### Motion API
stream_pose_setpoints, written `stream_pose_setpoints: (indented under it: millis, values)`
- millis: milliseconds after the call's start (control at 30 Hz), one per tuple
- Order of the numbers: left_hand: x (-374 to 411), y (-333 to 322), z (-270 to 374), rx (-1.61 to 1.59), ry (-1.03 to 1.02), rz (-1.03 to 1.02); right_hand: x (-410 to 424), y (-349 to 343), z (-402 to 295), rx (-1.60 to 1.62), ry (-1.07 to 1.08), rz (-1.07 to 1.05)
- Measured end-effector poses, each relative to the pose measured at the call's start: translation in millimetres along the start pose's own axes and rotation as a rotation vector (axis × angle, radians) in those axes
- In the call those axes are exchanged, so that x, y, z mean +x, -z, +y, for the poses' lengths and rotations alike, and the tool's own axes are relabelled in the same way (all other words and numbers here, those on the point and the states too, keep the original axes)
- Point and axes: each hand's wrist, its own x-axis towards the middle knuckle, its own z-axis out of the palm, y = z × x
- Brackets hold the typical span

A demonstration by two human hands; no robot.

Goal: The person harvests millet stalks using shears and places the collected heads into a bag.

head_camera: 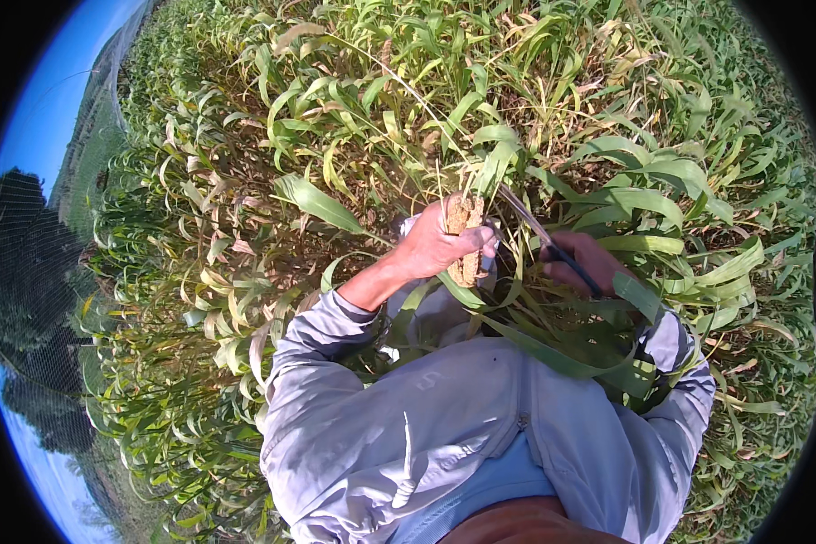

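Note:
My left hand (442,248) is closed around several tan millet heads (464,238), bunched side by side with the thumb across them. Stalks and a broad green leaf (496,160) stand up just beyond the bunch. To its right, my right hand (581,262) grips a slim metal cutting tool with a dark handle (530,221). The tool's narrow metal end points up and left, towards the stalks beside the held heads. Whether it is a knife or a pair of shears is hard to tell. Leaves partly cover my right wrist.
Dense millet plants (353,115) with green and dried leaves surround me. Long leaves (551,350) lie across the front of my grey jacket (408,421). Fine netting (34,292) runs along the far left, with dark trees behind it. One thin seed stalk (408,88) arches overhead.

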Motion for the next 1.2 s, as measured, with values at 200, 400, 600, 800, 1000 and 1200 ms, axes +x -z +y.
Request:
stream_pose_setpoints:
  millis: [200,400,600,800,1000,1200]
  values:
    - [-5,8,15,0.018,-0.091,-0.044,10,-1,-52,0.070,-0.004,-0.094]
    - [-28,77,106,-0.322,-0.619,0.333,21,40,-91,0.126,0.080,0.114]
    - [-85,167,168,-0.392,-0.978,0.457,153,109,-141,-0.052,0.057,0.123]
    - [-112,221,157,-0.178,-0.863,1.105,293,137,-131,0.013,-0.206,0.021]
    - [-89,211,113,0.091,-0.489,1.175,354,119,-134,0.047,-0.118,0.037]
    - [18,199,108,0.380,-0.220,0.909,335,87,-129,0.062,-0.001,0.029]
